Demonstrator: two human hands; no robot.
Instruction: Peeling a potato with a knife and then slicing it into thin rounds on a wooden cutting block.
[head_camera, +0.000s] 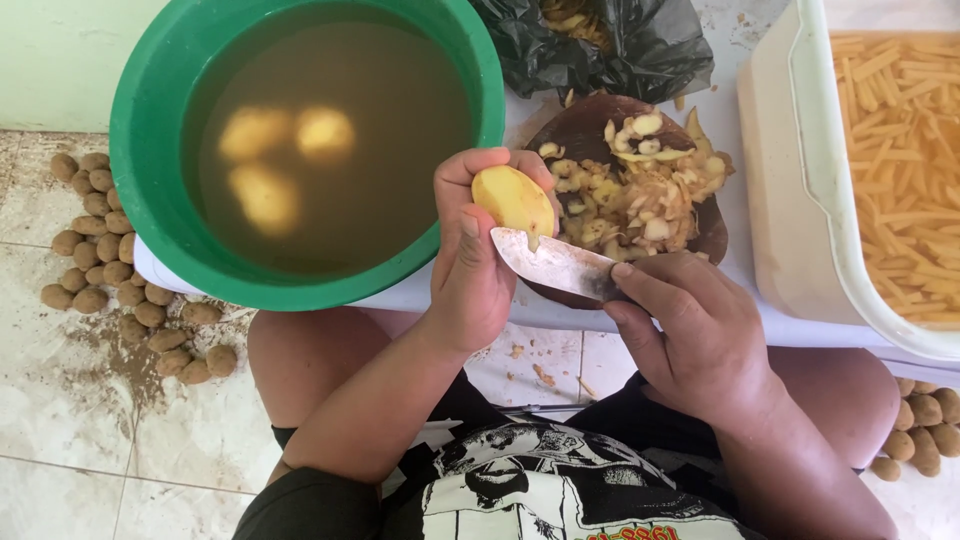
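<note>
Peeled yellow potato (513, 201), knife (556, 266) blade touching.

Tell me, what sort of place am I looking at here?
Probably an informal food-prep spot on a tiled floor: the left hand holds a peeled potato, the right hand a knife, beside a green basin and a tub of cut fries.

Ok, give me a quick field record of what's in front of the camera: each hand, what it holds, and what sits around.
left hand: left hand holds a peeled potato
right hand: right hand grips a knife, blade tip against the potato
bowl: green bowl of murky water, three peeled potatoes sunk in it
peels: heap of peels on a brown board
tub: white tub of cut strips, at right
floor: unpeeled potatoes at left, more at far right
</note>
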